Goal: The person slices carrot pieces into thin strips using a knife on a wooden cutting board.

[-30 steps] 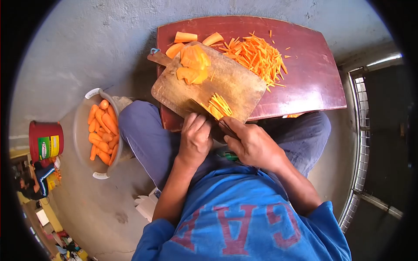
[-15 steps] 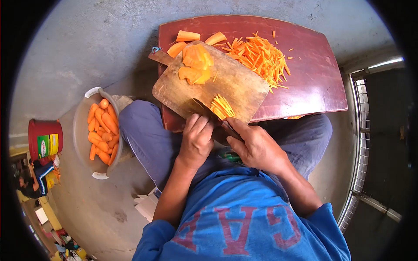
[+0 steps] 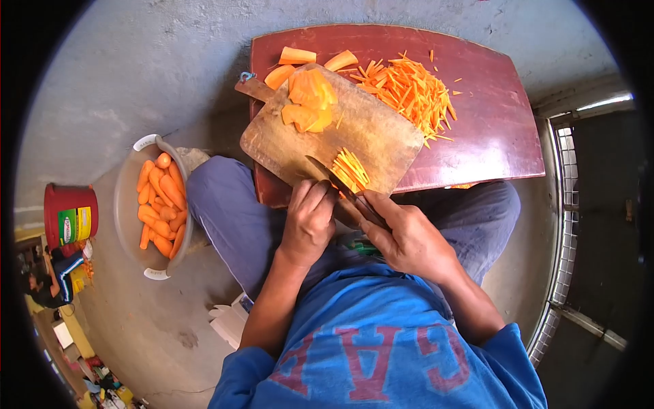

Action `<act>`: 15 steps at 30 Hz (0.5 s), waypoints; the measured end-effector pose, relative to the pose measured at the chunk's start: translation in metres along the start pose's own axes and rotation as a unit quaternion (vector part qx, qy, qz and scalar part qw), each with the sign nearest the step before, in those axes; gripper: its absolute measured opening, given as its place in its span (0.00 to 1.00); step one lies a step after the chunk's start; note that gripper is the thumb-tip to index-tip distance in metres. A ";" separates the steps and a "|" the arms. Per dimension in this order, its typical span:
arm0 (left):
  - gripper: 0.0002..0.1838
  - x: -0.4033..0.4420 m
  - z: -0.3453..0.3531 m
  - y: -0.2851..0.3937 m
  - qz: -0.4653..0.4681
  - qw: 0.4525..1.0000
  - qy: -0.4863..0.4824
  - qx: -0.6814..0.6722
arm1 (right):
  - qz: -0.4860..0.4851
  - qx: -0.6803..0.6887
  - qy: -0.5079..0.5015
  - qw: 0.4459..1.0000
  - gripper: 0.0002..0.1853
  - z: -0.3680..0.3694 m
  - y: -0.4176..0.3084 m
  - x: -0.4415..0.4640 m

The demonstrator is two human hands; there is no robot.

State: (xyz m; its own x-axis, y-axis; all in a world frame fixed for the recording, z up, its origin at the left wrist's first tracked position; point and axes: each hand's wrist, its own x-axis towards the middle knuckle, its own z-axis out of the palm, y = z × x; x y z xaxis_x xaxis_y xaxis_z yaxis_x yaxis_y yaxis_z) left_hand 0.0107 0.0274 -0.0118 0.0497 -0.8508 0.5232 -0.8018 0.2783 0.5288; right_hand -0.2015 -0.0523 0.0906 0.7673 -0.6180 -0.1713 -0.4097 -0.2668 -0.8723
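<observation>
A knife (image 3: 328, 176) is gripped in my right hand (image 3: 412, 240), its dark blade slanting up and left over the near edge of the wooden cutting board (image 3: 368, 129). Carrot strips (image 3: 350, 169) lie beside the blade on the board. Curled at that same edge, my left hand (image 3: 308, 218) is closed, its fingertips close to the blade. A bit of orange carrot shows at those fingertips; the rest is hidden by the fingers. Thin carrot slices (image 3: 308, 102) overlap near the board's handle.
The board rests on a red table (image 3: 487, 129), with a heap of carrot strips (image 3: 412, 92) and carrot chunks (image 3: 298, 56) behind it. To the left are a tub (image 3: 123, 208) of whole carrots and a red bucket (image 3: 60, 198). Another person (image 3: 51, 279) is at far left.
The knife has tilted so more of its blade shows, and my right hand has shifted slightly right and towards me. My left hand stays nearly in place.
</observation>
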 end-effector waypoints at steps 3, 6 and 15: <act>0.20 0.000 0.003 -0.002 0.005 1.000 -0.002 -0.013 | -0.012 -0.002 0.009 1.000 0.25 0.001 -0.001 -0.002; 0.21 -0.002 0.003 -0.003 0.000 1.000 -0.008 -0.007 | 0.002 -0.017 -0.001 1.000 0.24 0.002 -0.003 0.001; 0.21 -0.002 0.003 -0.003 0.004 1.000 0.002 -0.006 | 0.010 0.008 -0.002 1.000 0.23 -0.004 -0.004 0.001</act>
State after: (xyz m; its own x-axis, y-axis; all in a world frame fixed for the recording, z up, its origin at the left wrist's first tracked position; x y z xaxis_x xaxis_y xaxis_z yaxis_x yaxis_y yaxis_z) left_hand 0.0108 0.0267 -0.0162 0.0465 -0.8467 0.5301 -0.7953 0.2897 0.5326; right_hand -0.2007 -0.0546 0.0959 0.7614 -0.6197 -0.1903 -0.4169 -0.2433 -0.8758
